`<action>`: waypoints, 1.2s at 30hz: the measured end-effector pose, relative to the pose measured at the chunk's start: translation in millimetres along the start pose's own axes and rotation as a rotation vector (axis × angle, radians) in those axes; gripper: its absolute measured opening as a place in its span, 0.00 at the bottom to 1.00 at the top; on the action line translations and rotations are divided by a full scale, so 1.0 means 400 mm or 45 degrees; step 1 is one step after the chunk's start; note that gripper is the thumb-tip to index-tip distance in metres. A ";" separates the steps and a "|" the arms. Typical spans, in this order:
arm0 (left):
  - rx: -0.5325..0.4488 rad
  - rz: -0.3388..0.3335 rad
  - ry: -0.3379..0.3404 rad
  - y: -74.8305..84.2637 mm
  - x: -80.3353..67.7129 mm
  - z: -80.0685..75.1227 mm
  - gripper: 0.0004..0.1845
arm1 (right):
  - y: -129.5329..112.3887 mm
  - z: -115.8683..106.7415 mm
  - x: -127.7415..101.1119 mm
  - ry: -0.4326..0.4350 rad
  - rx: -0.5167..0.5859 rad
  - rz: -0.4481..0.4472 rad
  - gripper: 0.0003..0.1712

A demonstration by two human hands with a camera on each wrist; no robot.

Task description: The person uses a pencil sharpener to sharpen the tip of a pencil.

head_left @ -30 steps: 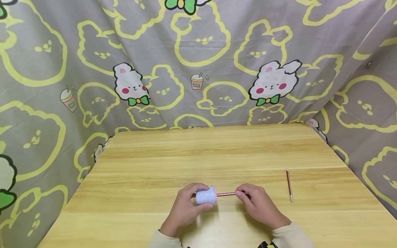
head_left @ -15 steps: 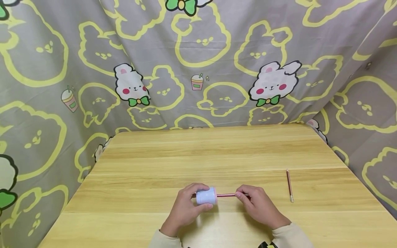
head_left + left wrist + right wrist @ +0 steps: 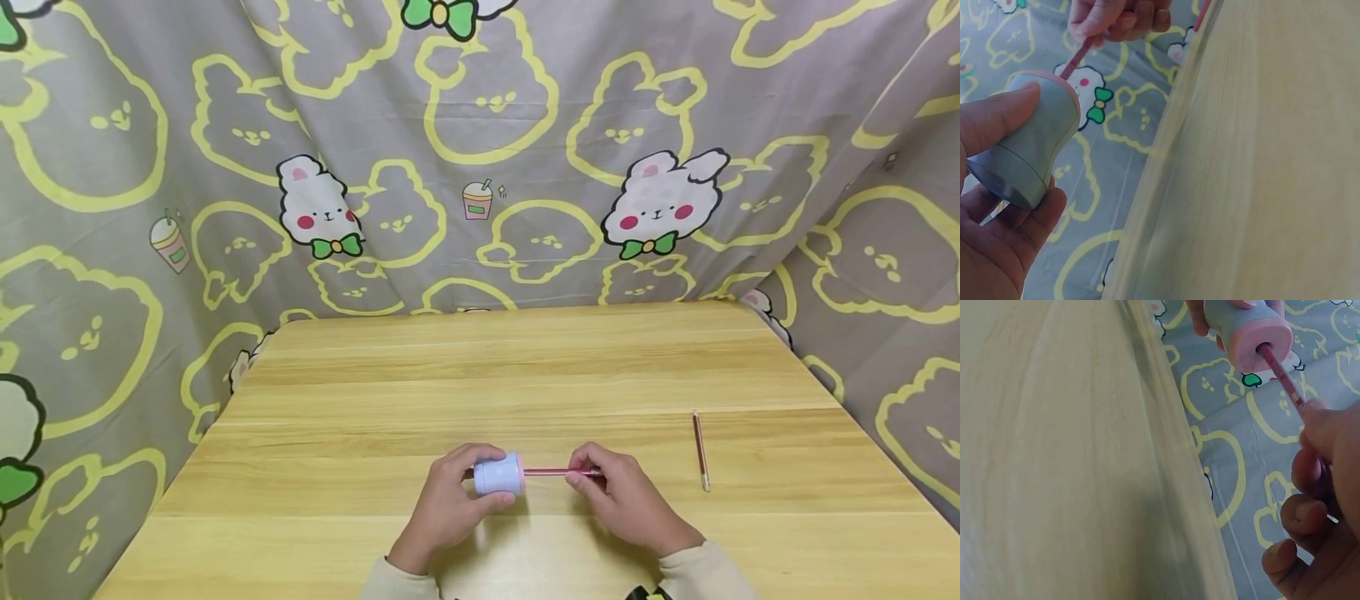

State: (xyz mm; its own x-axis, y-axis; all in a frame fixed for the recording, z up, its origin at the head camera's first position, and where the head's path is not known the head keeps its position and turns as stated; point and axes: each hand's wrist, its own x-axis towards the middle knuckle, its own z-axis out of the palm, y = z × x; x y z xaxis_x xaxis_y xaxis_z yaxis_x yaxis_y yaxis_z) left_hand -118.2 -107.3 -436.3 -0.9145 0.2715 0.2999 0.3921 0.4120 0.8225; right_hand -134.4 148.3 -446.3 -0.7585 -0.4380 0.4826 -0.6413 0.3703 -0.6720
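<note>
Fingers of the left hand [image 3: 450,500] are curling around a blue sharpener [image 3: 498,475]; at three o'clock, the right hand [image 3: 626,497] is pinching a pink pencil [image 3: 551,472] entering its hole.

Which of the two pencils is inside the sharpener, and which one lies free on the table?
The pencil pinched by the right hand is in the blue sharpener, which the left hand grips. The other pencil lies untouched farther right.

Wood table [image 3: 390,392] w/ spare pencil [image 3: 700,450] lying on rt side.
</note>
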 end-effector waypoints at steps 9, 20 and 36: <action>-0.020 -0.014 -0.018 -0.001 0.000 0.000 0.23 | 0.006 0.004 -0.001 0.121 -0.133 -0.042 0.08; -0.006 -0.009 0.009 -0.003 0.000 0.000 0.23 | 0.008 0.004 -0.003 0.064 0.037 0.041 0.06; -0.046 -0.023 0.010 -0.005 0.000 0.003 0.23 | 0.009 0.005 0.000 0.154 -0.101 0.012 0.06</action>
State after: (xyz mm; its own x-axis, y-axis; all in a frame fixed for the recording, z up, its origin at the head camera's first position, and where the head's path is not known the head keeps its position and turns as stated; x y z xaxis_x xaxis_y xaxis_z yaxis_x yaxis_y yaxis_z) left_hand -118.9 -106.9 -438.4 -0.9223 0.2573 0.2883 0.3715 0.3852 0.8448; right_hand -136.3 147.8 -449.8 -0.7697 -0.3341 0.5440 -0.6378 0.4397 -0.6324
